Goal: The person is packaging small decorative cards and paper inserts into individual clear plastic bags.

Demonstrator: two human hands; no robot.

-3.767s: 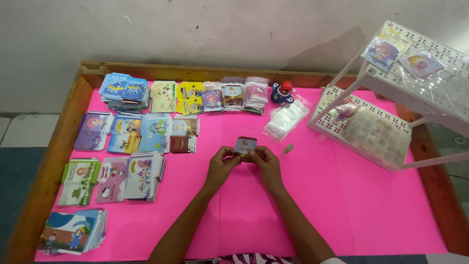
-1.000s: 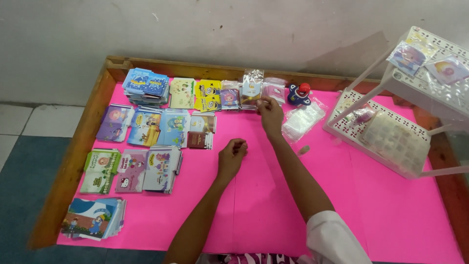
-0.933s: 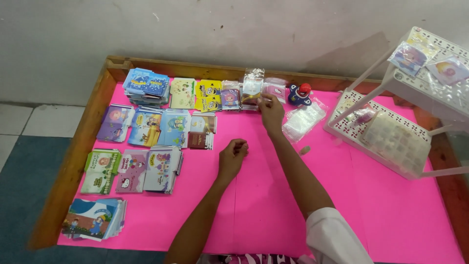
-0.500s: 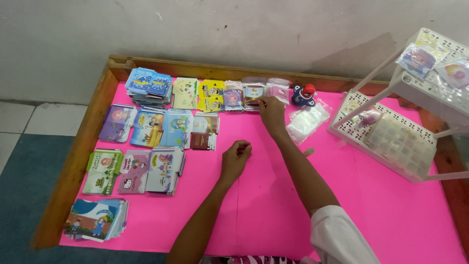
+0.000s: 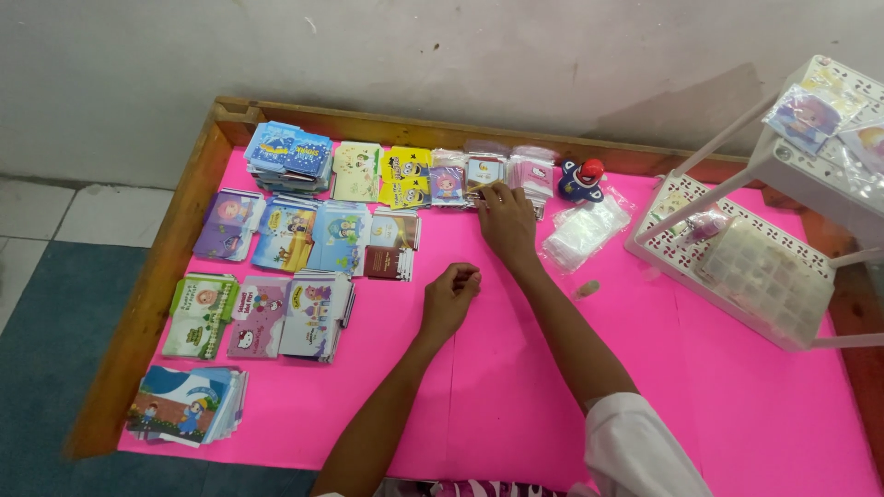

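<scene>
Broadly, counter (image 5: 516, 405): wooden-rimmed, covered in bright pink paper, so the small colourful goods stand out and stay sorted.
White rack (image 5: 737, 267): a perforated plastic shelf unit at the right edge, tilted; its lower tray holds clear packets with small bright items inside, its upper shelf a few more wrapped pieces.
Booklet stacks (image 5: 304, 235): cartoon-printed booklets laid in rows by design at the left, each pile squared, apparently grouped by picture.
Clear bags (image 5: 582, 232): a loose heap of empty-looking transparent sleeves just right of the reaching hand.
Back row packets (image 5: 483, 170): small wrapped card packs lined along the far rim, side by side.
Right hand (image 5: 505, 221): stretched to the back row, fingers closed lightly on the edge of a small pack, placing or straightening it; the exact grip is hard to tell.
Left hand (image 5: 449, 299): resting mid-counter, fingers curled into a loose fist; whether it holds anything is hidden.
Toy figure (image 5: 582, 179): red and blue, upright beside the packets.
</scene>
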